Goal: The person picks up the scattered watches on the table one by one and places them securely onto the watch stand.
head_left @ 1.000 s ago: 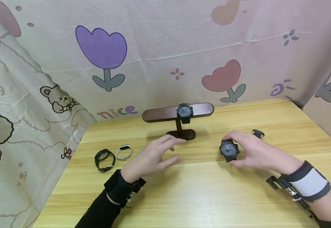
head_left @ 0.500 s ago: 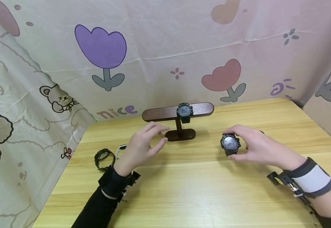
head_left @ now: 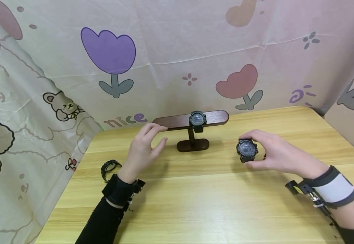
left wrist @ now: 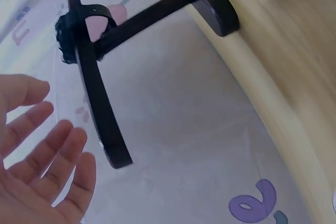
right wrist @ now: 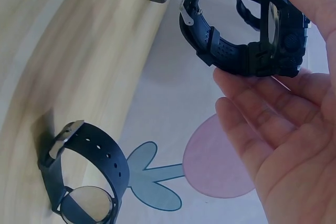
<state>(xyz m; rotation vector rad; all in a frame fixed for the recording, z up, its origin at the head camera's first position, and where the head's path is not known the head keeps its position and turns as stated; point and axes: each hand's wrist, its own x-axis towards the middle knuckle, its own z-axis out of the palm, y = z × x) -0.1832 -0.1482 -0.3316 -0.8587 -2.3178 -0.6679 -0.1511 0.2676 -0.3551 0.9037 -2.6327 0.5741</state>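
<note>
My right hand (head_left: 275, 152) pinches a black digital wristwatch (head_left: 247, 149) between thumb and fingers, its dial turned up. The right wrist view shows its strap buckled into a loop. A dark wooden watch stand (head_left: 171, 122) stands at the back of the table, with another black wristwatch (head_left: 197, 119) strapped around its bar just right of the post. My left hand (head_left: 140, 149) hovers by the bar's left end with loosely bent fingers and holds nothing. In the left wrist view, a gap separates its fingertips (left wrist: 84, 163) from the bar (left wrist: 102, 108).
A black wristwatch (head_left: 107, 166) lies at the table's left, partly behind my left wrist. Another dark watch with a round face (right wrist: 113, 156) rests on the wooden table (head_left: 207, 203) near my right hand. A printed cloth (head_left: 171, 40) hangs behind the table.
My left hand has moved left and back toward the stand's left end, now covering the white band. My right hand has moved slightly back with the wristwatch and tilted its dial.
</note>
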